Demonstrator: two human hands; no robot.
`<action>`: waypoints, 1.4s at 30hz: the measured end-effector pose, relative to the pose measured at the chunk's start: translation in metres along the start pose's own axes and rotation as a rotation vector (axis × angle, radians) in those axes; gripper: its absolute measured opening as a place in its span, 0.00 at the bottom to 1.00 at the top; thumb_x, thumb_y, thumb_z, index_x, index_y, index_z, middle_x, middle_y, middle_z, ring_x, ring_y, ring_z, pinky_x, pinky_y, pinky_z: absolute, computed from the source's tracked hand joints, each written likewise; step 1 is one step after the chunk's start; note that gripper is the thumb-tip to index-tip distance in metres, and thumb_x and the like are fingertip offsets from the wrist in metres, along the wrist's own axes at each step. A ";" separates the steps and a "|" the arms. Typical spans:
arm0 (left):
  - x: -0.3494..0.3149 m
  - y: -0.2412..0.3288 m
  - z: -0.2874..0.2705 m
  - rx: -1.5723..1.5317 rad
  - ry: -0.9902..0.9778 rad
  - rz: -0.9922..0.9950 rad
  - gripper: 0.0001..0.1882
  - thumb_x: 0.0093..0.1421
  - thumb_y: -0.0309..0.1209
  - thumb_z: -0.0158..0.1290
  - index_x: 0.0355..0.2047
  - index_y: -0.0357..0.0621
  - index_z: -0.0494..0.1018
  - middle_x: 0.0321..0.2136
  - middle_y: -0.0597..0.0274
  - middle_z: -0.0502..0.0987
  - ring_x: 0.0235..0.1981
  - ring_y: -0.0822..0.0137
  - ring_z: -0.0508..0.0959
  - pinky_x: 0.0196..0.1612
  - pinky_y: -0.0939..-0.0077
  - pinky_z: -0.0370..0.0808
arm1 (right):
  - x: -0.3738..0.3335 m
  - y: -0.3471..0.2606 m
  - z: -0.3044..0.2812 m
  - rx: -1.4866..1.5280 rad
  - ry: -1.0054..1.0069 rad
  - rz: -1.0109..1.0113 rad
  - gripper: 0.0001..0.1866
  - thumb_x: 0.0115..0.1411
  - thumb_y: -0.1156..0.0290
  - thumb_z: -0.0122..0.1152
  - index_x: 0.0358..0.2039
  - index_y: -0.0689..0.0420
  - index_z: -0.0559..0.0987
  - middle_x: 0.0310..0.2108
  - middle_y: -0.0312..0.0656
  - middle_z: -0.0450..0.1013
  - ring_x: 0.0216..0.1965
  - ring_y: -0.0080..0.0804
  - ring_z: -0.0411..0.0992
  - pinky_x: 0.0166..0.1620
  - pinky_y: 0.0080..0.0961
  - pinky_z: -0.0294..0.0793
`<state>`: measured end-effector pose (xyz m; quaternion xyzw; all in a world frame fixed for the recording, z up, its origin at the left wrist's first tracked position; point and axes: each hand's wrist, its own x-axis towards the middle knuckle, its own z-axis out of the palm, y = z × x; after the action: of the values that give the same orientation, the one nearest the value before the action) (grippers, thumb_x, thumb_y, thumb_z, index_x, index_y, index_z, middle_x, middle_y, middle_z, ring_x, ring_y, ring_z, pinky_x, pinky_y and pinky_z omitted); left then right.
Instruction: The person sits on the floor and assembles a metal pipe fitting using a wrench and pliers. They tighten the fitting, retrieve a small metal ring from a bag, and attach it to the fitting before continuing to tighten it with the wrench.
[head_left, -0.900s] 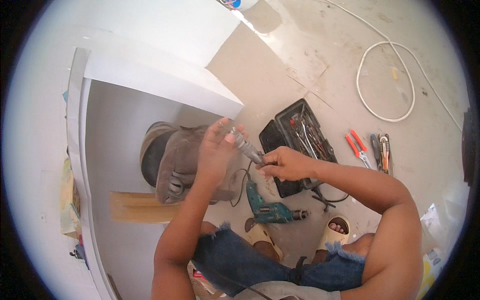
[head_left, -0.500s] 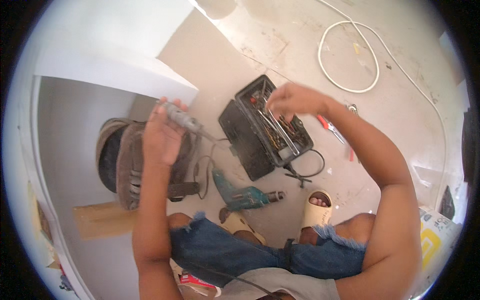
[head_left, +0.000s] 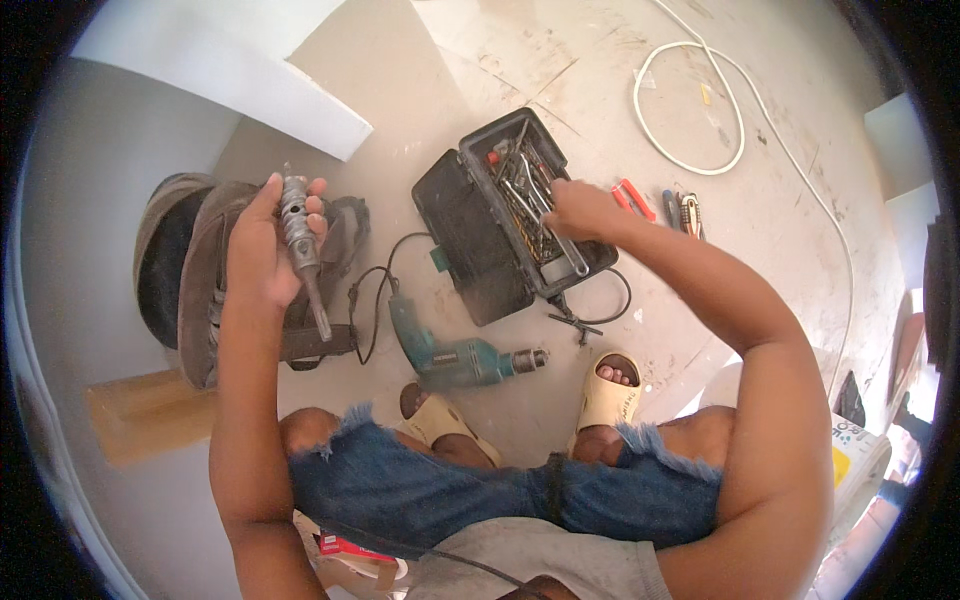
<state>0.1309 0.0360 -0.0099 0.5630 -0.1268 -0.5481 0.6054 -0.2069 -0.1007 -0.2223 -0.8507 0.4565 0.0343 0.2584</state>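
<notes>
My left hand [head_left: 262, 245] is closed round a grey metal core drill bit [head_left: 298, 222], its pointed tip up and its long shank slanting down past my palm. My right hand [head_left: 585, 212] is at the right side of an open black toolbox [head_left: 487, 285], fingers curled over its contents; whether they grip anything is hidden. Inside the box lie several drill bits [head_left: 530, 228] and a long shiny metal rod [head_left: 570, 255]. Below the box, a teal power drill [head_left: 465, 362] rests on the floor, chuck pointing right.
A brown backpack [head_left: 205, 290] stands at left, beside a flat brown cardboard piece [head_left: 150, 415]. Red-handled pliers [head_left: 633, 200] and other hand tools [head_left: 690, 212] lie right of the box. A white cable [head_left: 638, 110] loops across the floor. A white panel [head_left: 250, 95] juts in at upper left.
The core drill bit has been turned from slanting to nearly upright in my left hand. My right hand has come down from above the toolbox to its right side.
</notes>
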 end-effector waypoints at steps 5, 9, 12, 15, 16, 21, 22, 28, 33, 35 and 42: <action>-0.009 -0.008 0.010 0.071 0.000 -0.043 0.14 0.72 0.35 0.51 0.46 0.35 0.68 0.38 0.52 0.77 0.32 0.67 0.78 0.31 0.73 0.81 | 0.007 -0.007 0.026 -0.085 -0.041 0.009 0.17 0.59 0.63 0.60 0.39 0.65 0.74 0.38 0.57 0.80 0.40 0.59 0.80 0.45 0.50 0.79; -0.022 -0.010 0.009 0.132 0.008 -0.019 0.14 0.71 0.36 0.52 0.43 0.35 0.70 0.36 0.54 0.77 0.31 0.67 0.78 0.32 0.74 0.81 | 0.002 -0.015 -0.020 -0.010 -0.057 -0.054 0.13 0.59 0.67 0.56 0.39 0.63 0.75 0.38 0.59 0.79 0.42 0.58 0.79 0.46 0.50 0.77; -0.023 -0.009 0.003 0.136 0.016 0.003 0.13 0.71 0.35 0.52 0.44 0.35 0.70 0.35 0.55 0.77 0.31 0.67 0.78 0.32 0.74 0.81 | -0.006 0.008 -0.026 0.142 0.018 -0.102 0.15 0.59 0.67 0.55 0.42 0.63 0.76 0.39 0.61 0.78 0.45 0.58 0.78 0.50 0.49 0.75; -0.023 -0.006 -0.002 0.124 0.018 0.021 0.14 0.72 0.36 0.51 0.47 0.35 0.71 0.36 0.55 0.77 0.31 0.68 0.79 0.32 0.75 0.82 | -0.019 0.030 -0.035 0.329 0.224 -0.025 0.16 0.60 0.66 0.53 0.43 0.65 0.75 0.40 0.63 0.77 0.45 0.61 0.76 0.50 0.49 0.73; -0.022 -0.006 -0.002 0.123 0.021 0.020 0.15 0.72 0.37 0.51 0.48 0.35 0.71 0.36 0.56 0.78 0.30 0.70 0.79 0.32 0.76 0.82 | -0.019 0.046 -0.038 0.331 0.250 0.004 0.16 0.61 0.66 0.52 0.43 0.66 0.75 0.40 0.63 0.77 0.45 0.61 0.76 0.50 0.49 0.73; -0.028 -0.007 0.012 0.153 0.027 0.026 0.17 0.73 0.37 0.49 0.52 0.34 0.69 0.37 0.56 0.78 0.30 0.70 0.80 0.31 0.78 0.83 | -0.009 0.127 -0.028 0.325 0.299 0.219 0.17 0.62 0.65 0.52 0.42 0.68 0.75 0.40 0.66 0.76 0.44 0.61 0.76 0.50 0.47 0.72; -0.030 -0.009 0.016 0.151 0.026 0.017 0.17 0.74 0.36 0.48 0.52 0.33 0.68 0.37 0.54 0.77 0.31 0.69 0.79 0.31 0.77 0.83 | -0.013 0.140 -0.018 0.376 0.292 0.269 0.17 0.61 0.65 0.52 0.42 0.68 0.75 0.40 0.65 0.76 0.44 0.61 0.75 0.50 0.47 0.72; -0.027 -0.011 0.021 0.175 -0.019 0.009 0.17 0.74 0.37 0.48 0.52 0.34 0.70 0.36 0.56 0.78 0.29 0.71 0.80 0.31 0.78 0.84 | -0.033 0.180 0.038 0.634 0.201 0.390 0.18 0.62 0.64 0.55 0.43 0.67 0.76 0.39 0.61 0.77 0.42 0.51 0.77 0.48 0.43 0.73; -0.030 -0.016 0.034 0.185 -0.035 -0.004 0.17 0.73 0.37 0.49 0.52 0.34 0.70 0.35 0.57 0.78 0.29 0.71 0.80 0.32 0.79 0.85 | -0.033 0.184 0.048 0.438 0.111 0.376 0.19 0.59 0.61 0.61 0.39 0.67 0.79 0.36 0.61 0.78 0.42 0.53 0.78 0.47 0.45 0.75; -0.030 -0.017 0.037 0.182 -0.047 -0.026 0.17 0.73 0.36 0.50 0.51 0.32 0.69 0.35 0.55 0.77 0.30 0.69 0.80 0.34 0.77 0.84 | -0.024 0.186 0.031 0.246 -0.095 0.399 0.19 0.59 0.61 0.61 0.36 0.68 0.79 0.34 0.62 0.78 0.41 0.56 0.78 0.46 0.47 0.76; -0.028 -0.020 0.027 0.306 -0.020 0.001 0.18 0.70 0.36 0.55 0.53 0.35 0.71 0.34 0.59 0.78 0.30 0.71 0.81 0.35 0.79 0.84 | 0.003 0.039 -0.035 -0.069 0.094 -0.320 0.11 0.59 0.70 0.56 0.37 0.59 0.83 0.41 0.54 0.78 0.43 0.57 0.78 0.45 0.48 0.78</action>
<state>0.0894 0.0482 -0.0042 0.6430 -0.2152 -0.5275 0.5118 -0.2425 -0.1372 -0.2093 -0.9216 0.3252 -0.0317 0.2094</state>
